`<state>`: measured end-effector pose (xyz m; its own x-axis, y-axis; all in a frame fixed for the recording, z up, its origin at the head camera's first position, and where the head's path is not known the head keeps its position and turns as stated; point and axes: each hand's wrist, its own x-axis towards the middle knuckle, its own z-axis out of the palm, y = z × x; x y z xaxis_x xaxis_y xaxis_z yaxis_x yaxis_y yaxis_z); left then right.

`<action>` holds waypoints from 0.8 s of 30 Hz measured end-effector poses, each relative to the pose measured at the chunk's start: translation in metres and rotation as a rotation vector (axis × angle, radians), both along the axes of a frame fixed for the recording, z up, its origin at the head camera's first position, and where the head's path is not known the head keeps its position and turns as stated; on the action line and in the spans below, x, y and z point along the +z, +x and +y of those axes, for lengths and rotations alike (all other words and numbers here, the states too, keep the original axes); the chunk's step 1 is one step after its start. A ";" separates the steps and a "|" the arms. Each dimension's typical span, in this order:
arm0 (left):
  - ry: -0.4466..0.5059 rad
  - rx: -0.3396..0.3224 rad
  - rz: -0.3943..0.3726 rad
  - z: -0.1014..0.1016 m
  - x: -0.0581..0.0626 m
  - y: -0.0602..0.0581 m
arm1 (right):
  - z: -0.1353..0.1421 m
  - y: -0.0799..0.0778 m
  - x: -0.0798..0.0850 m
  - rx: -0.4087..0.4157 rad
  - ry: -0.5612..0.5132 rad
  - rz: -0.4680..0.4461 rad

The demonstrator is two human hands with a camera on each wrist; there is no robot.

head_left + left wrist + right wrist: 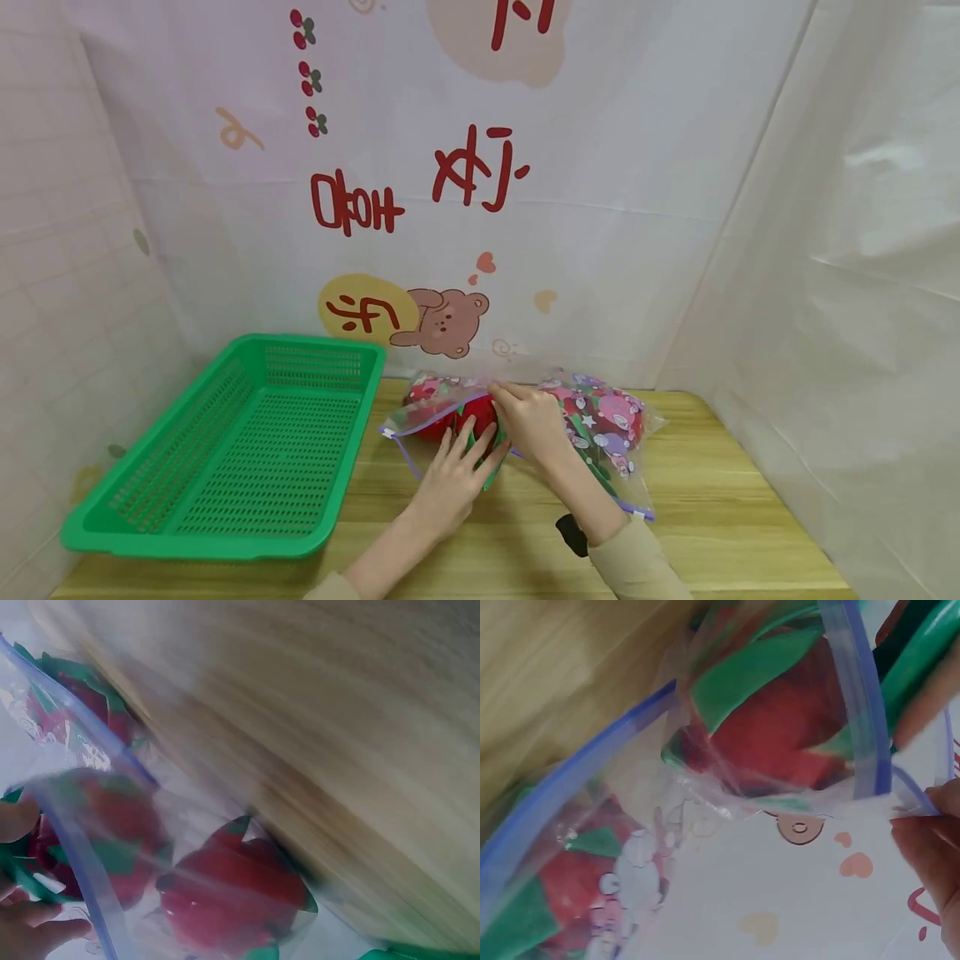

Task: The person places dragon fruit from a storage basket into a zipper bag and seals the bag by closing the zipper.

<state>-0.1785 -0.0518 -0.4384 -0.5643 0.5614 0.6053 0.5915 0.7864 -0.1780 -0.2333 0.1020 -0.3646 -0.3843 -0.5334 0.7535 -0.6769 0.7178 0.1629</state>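
My left hand holds a red toy dragon fruit with green leafy tips, its fingers spread over it at the mouth of a clear zip bag. In the right wrist view, my right hand pinches the bag's purple-blue zip edge between thumb and finger. More red and green dragon fruit shows through the plastic in the left wrist view. Just right of my right hand lies a second printed zip bag, also with red and green contents.
A green perforated basket stands on the left of the wooden table. Behind, a white cloth backdrop with a bear and red writing meets the table's back edge. A black band is at my right wrist.
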 end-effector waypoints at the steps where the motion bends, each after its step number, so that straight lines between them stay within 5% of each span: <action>1: -0.014 0.010 -0.008 0.000 0.000 0.000 | 0.001 0.000 -0.001 0.007 -0.002 0.004; 6: -0.060 0.044 -0.021 0.000 0.001 -0.003 | 0.002 0.005 -0.004 0.031 -0.027 0.013; 14: -0.191 0.232 -0.030 0.007 -0.003 -0.006 | -0.002 0.011 -0.005 0.055 -0.027 -0.054; 19: -0.258 0.247 0.077 0.011 -0.012 0.000 | 0.001 0.004 -0.007 0.040 -0.036 -0.050; 24: -0.268 0.258 0.093 0.013 -0.018 0.001 | 0.003 0.001 -0.010 0.083 -0.042 -0.009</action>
